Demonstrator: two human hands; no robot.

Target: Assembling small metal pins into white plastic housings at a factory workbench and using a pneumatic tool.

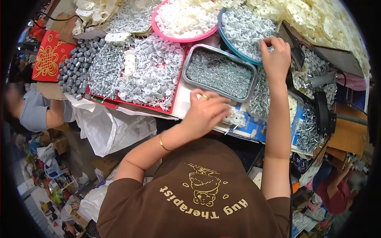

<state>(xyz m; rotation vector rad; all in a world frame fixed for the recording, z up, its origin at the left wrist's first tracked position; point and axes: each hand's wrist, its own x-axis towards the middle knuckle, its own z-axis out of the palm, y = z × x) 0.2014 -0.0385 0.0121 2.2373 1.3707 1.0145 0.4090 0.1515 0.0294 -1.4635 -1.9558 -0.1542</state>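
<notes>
My right hand [276, 56] reaches over the near rim of a blue bowl [221, 33] heaped with pale grey plastic pieces. Its fingers curl down in a pinch at the heap; what sits between the tips is too small to make out. Lower and to the left, my left hand [207, 112] hovers in front of a metal tray [247, 99] full of small screws. Its fingers are loosely apart, slightly smeared, and nothing shows in them. Just right of those fingertips, a white plastic part [237, 118] lies near the table's front edge.
A red tray [177, 85] at left holds screws and round plastic pieces, beside grey cylinders [73, 67]. Behind stands a pink bowl [186, 39] of white pieces. Cream plastic parts [333, 25] pile at back right. A black device [323, 113] stands at right. Other people sit at both sides.
</notes>
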